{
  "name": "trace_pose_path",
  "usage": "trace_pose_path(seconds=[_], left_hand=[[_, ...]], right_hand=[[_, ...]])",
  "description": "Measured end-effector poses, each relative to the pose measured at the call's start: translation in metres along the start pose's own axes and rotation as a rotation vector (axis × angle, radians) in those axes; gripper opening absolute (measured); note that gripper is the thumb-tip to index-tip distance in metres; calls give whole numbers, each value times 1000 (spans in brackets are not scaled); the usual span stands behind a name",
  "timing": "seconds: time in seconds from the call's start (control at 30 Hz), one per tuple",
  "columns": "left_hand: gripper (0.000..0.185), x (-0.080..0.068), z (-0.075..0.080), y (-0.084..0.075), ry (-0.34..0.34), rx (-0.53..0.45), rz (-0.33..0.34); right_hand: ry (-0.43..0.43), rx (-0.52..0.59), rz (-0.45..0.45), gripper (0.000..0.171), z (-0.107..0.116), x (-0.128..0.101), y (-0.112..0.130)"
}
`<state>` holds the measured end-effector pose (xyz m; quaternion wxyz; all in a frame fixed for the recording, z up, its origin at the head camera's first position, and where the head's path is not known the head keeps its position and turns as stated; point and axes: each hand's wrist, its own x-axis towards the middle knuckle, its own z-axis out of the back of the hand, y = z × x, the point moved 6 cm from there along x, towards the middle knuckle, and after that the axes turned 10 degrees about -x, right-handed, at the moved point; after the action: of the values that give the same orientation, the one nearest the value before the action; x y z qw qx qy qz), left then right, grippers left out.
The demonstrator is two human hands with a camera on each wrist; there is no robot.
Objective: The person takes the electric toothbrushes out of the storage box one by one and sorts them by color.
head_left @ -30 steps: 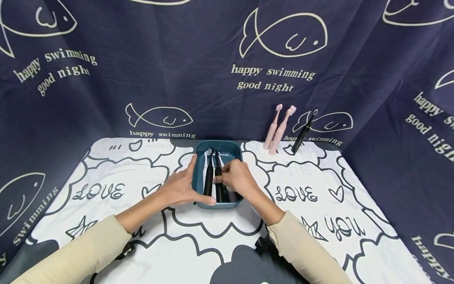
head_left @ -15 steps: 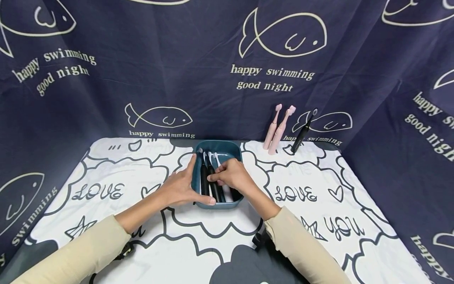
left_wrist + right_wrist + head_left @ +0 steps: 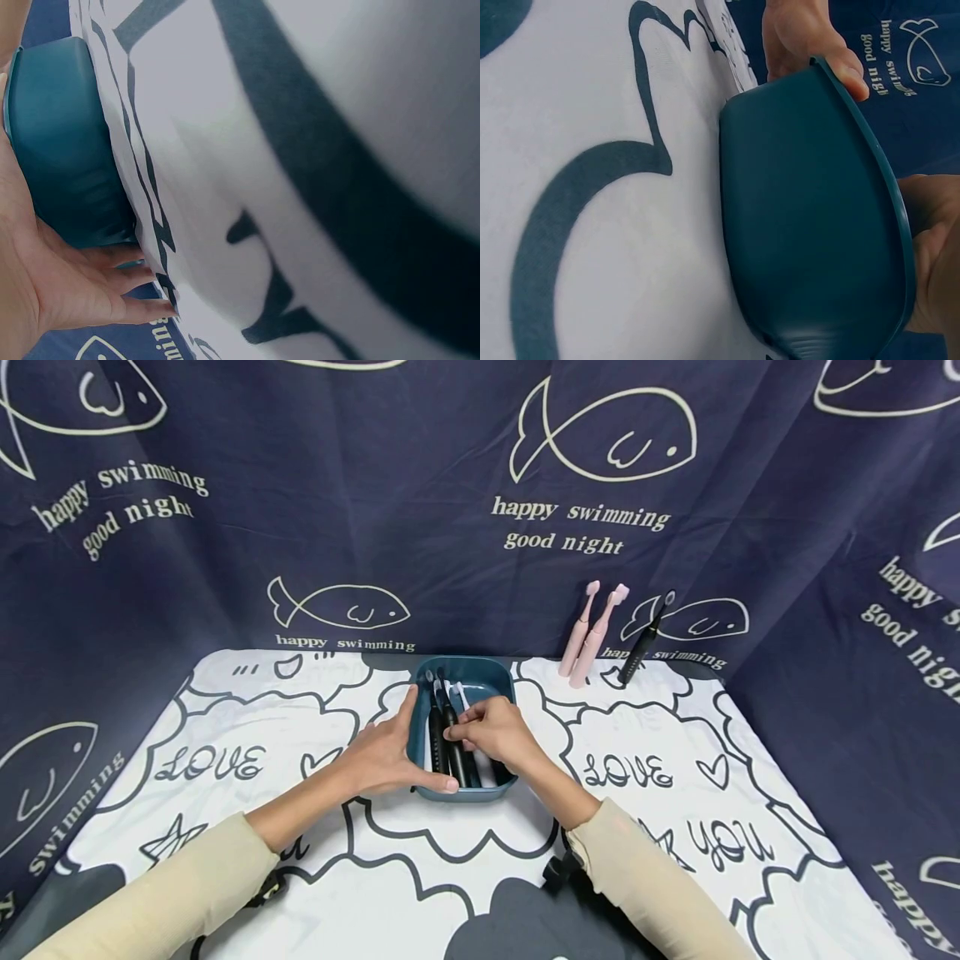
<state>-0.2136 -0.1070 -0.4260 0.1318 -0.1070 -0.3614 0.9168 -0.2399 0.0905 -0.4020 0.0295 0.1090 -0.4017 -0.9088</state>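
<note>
At least 2 black brushes and some white ones lie in the box, which sits on the table (image 3: 390,885) near the backdrop (image 3: 450,527); the right hand hides too much for an exact count. The box (image 3: 483,795) looks partly filled, with its brushes roughly side by side, heads toward the far end.

The right hand (image 3: 497,731) reaches in, its fingers drawn together in a pinch that seems to have hold of the nearer black brush (image 3: 455,758). The other black brush (image 3: 437,739) lies just beside it, toward the left hand. The left hand (image 3: 378,758) has its fingers spread along the box's outer side and its thumb over the near rim, steadying it, I judge.

Arranging the brushes inside looks under way but not finished. Outside, well apart, 2 pink brushes (image 3: 588,652) and 1 black brush outside (image 3: 639,652) stand on the table by the backdrop; whether they belong to this work, I cannot tell.
</note>
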Motion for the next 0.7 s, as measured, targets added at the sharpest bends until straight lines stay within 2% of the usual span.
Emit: trace_pose_path(seconds=[0.33, 0.7], left_hand=[[172, -1, 0, 1, -1, -13, 9], [172, -1, 0, 0, 5, -15, 10]], right_hand=[[-58, 143, 60, 26, 2, -2, -2], [-100, 248, 50, 32, 6, -5, -5]])
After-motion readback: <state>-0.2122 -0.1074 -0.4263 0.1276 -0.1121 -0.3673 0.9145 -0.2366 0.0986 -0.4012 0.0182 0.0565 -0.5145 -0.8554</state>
